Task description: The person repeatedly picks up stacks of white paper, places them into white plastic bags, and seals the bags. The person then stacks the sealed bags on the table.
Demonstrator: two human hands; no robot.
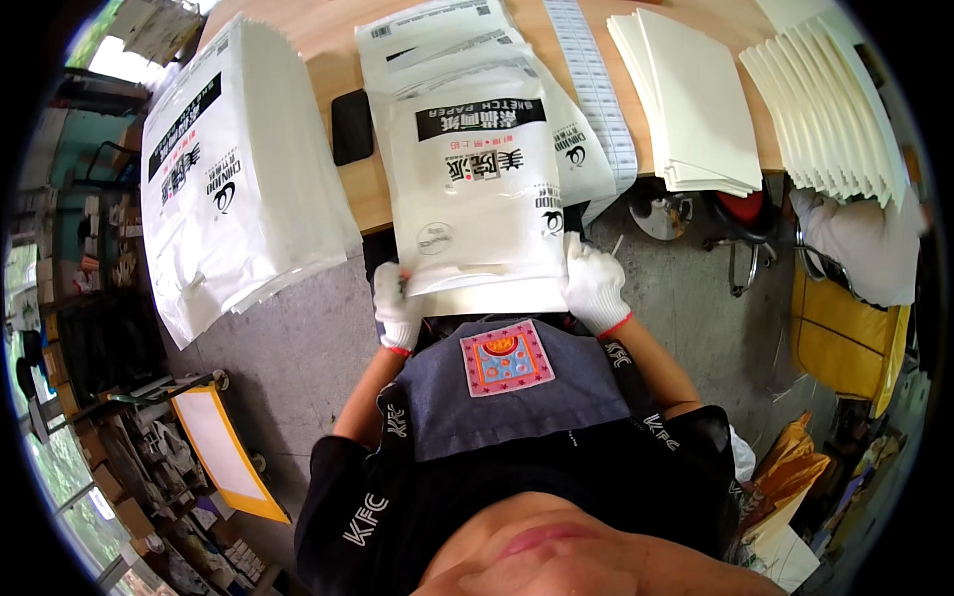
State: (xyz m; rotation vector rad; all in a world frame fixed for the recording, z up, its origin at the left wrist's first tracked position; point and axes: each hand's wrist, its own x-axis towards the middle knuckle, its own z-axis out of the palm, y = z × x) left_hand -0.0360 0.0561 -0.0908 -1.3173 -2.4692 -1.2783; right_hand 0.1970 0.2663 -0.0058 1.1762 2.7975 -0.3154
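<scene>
A printed white plastic bag lies in front of me, its near end over the table's edge. White paper sticks out of the bag's near end. My left hand, in a white knitted glove with a red cuff, is closed on the bag's left corner. My right hand, gloved the same way, grips the right corner with its fingers curled; its fingertips are partly hidden. More printed bags lie fanned out under and beyond this one.
Left on the table is a thick pile of printed bags, overhanging the edge. A black phone lies beside it. To the right are a label strip, a paper stack and fanned paper bundles. Stools stand below.
</scene>
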